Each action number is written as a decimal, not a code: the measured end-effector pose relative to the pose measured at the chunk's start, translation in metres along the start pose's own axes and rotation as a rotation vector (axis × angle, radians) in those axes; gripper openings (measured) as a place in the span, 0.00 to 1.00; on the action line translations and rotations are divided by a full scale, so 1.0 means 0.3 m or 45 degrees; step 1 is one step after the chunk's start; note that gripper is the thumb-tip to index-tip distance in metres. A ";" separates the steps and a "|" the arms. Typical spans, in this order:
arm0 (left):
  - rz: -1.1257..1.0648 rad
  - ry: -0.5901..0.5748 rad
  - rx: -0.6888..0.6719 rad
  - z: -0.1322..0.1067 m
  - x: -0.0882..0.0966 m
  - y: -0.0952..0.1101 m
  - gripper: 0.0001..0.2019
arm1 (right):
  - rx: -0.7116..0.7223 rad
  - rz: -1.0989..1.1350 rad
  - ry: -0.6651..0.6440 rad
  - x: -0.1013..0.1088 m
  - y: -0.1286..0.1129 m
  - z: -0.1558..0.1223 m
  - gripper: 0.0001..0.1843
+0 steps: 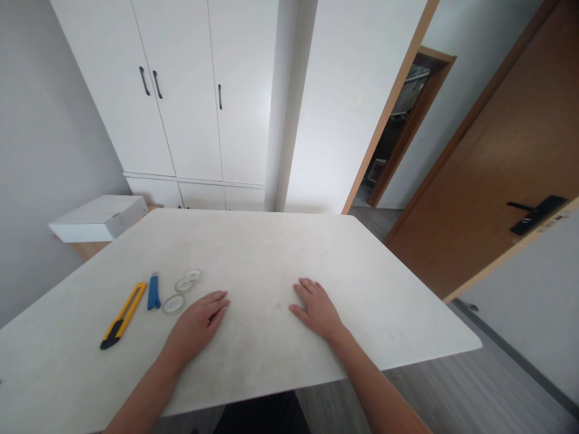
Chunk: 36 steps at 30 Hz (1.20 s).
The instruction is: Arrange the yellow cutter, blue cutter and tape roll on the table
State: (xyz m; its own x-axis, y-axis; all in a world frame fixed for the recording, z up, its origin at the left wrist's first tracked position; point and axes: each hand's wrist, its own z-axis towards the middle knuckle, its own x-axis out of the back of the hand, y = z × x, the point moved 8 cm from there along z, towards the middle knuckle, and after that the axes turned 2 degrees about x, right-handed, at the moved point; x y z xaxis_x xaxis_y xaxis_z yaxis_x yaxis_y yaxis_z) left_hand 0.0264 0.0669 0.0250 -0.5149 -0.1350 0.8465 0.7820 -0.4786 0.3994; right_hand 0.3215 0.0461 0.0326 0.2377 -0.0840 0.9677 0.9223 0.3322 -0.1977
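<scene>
My left hand (198, 325) lies flat on the white table (271, 253), palm down, fingers stretched out and holding nothing. Just left of its fingertips lie three small clear round discs (183, 285) in a diagonal row. Beyond them are a small blue tool (154, 293) and a yellow and black utility knife (123, 315). My right hand (316, 307) also rests flat on the table, fingers spread, with nothing under or in it. Bare tabletop separates the two hands.
A white box (97, 218) sits on a low wooden surface at the far left. White wardrobe doors (181, 90) stand behind the table. A brown door (497, 169) hangs open at the right, close to the table's right edge, over grey floor.
</scene>
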 end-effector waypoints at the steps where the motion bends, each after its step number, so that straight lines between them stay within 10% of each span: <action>1: 0.004 0.001 0.003 0.000 0.000 0.000 0.17 | 0.000 -0.001 0.000 0.001 0.000 0.000 0.32; 36: -0.021 -0.016 -0.006 0.004 -0.006 -0.002 0.17 | -0.054 -0.024 0.026 0.006 -0.004 0.029 0.28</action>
State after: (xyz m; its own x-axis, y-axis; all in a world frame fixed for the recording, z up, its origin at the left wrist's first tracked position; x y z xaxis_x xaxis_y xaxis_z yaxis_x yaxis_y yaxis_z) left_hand 0.0274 0.0684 0.0236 -0.5235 -0.1162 0.8441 0.7717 -0.4846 0.4119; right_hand 0.3182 0.0538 0.0361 0.2262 -0.1089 0.9680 0.9386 0.2900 -0.1868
